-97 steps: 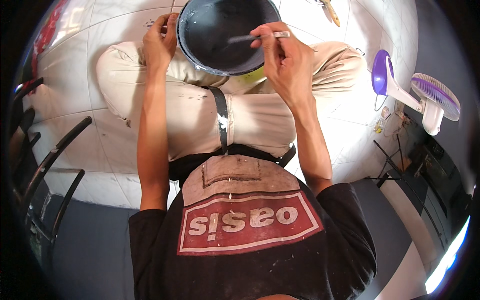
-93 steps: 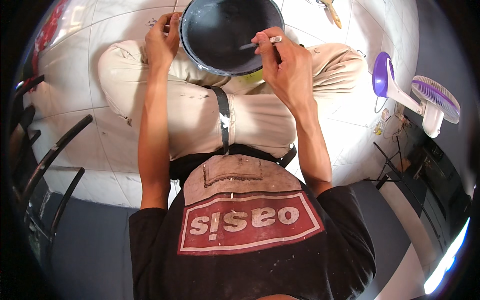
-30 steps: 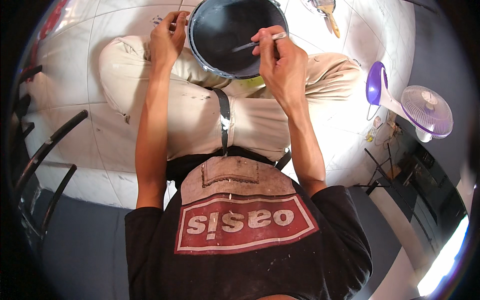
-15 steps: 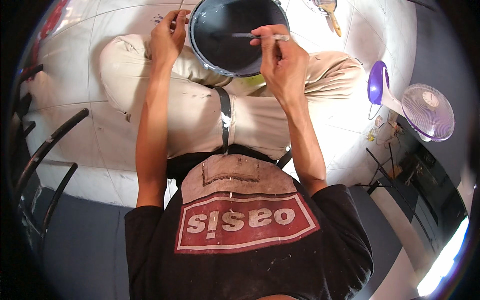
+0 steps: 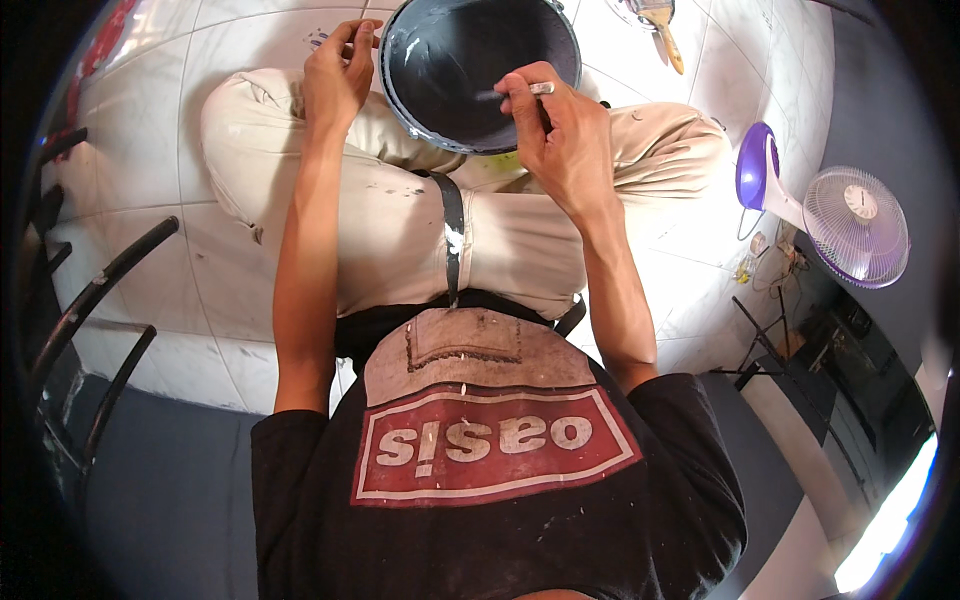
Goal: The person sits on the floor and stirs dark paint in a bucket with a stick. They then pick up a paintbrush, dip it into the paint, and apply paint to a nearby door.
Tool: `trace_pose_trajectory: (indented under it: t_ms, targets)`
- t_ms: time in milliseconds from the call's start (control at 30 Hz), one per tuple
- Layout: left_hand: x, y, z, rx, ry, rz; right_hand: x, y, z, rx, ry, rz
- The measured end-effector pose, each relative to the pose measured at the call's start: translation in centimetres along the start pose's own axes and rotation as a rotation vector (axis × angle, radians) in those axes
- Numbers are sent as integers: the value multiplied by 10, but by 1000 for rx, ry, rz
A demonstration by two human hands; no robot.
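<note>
Between my crossed legs and the far edge of the view stands a round bucket of dark grey paint, its rim smeared with the same colour. My right hand is closed around a thin stick with a pale end, over the bucket's near right side. The stick's lower part slants into the paint and is hard to make out there. At the bucket's left side is my left hand, fingers bent and thumb beside them, the tips at the rim. Exactly what those fingertips pinch is hidden.
On the white tiled floor at the far right lies a paintbrush with a yellowish handle. A purple and white fan stands to the right. Black metal bars rise at the left. Cables and a small stand are at the lower right.
My right hand has come slightly nearer, and the stick, formerly lying more level across the bucket, now tilts with less of it visible. My left hand stays in place.
</note>
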State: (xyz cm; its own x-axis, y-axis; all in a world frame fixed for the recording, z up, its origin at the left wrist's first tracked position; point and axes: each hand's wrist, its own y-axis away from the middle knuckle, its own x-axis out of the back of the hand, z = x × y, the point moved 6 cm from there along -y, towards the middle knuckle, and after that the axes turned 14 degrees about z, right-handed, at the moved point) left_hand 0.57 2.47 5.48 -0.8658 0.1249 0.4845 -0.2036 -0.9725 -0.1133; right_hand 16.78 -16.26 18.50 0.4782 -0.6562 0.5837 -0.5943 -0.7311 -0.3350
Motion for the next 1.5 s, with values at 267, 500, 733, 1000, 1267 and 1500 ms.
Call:
trace_pose_trajectory:
  t_ms: [267,500,733,1000,1267,1500]
  targets:
    - [2,2,0,40,-5,-4,15,7,5,-171,57,-29]
    - [3,1,-2,37,-36,-2,10,3,-8,-137,-3,-57]
    - [1,0,0,6,25,14,-3,-1,-15,35,30,4]
    - [6,1,11,37,-34,-15,8,-3,-6,0,47,52]
    - [2,1,4,15,19,-2,10,-9,-3,-101,41,56]
    - [2,0,4,80,-51,-44,46,-7,-7,-236,-65,155]
